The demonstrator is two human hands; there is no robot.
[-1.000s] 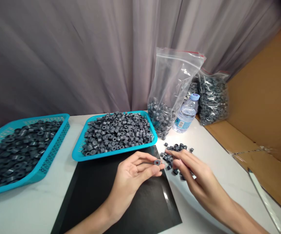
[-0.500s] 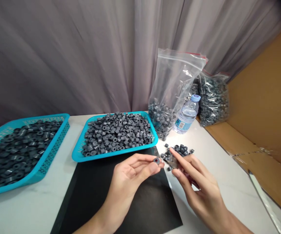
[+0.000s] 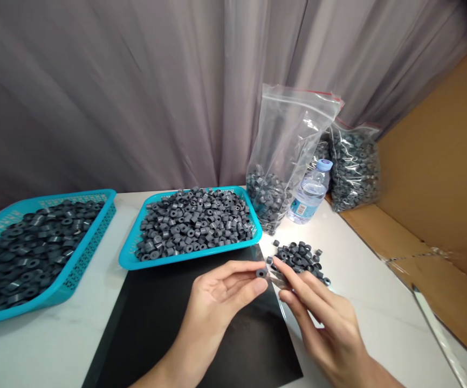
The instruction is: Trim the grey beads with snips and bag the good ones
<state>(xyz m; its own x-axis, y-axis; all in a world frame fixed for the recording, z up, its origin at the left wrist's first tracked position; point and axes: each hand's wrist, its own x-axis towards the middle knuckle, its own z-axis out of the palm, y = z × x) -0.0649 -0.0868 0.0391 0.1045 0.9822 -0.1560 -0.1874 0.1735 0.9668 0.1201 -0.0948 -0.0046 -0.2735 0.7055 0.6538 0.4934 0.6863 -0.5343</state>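
Note:
My left hand [image 3: 221, 293] is closed, its thumb and fingertips pinching a small grey ring-shaped plastic piece [image 3: 261, 273] with its hole facing me. Just right of it, my right hand [image 3: 324, 310] is closed around a thin, shiny metal blade [image 3: 277, 279]. The blade points left, its tip close to the ring; whether they touch I cannot tell. Most of the blade's rear end is hidden by my fingers. Behind my right hand lies a loose pile of grey ring pieces [image 3: 298, 255] on the white table. Under my left hand is a black sheet [image 3: 152, 318].
A blue basket [image 3: 193, 253] heaped with the same rings stands behind the sheet, another blue basket [image 3: 71, 275] at left. Farther back are a zip bag [image 3: 272, 202] of rings, a water bottle [image 3: 309, 194] and a fuller bag [image 3: 355, 170]. Cardboard [image 3: 439, 178] borders the right side.
My right hand has moved left, bringing the blade up close to the ring. In the ring's hole, a reddish centre has given way to a pale one. More of the loose pile shows.

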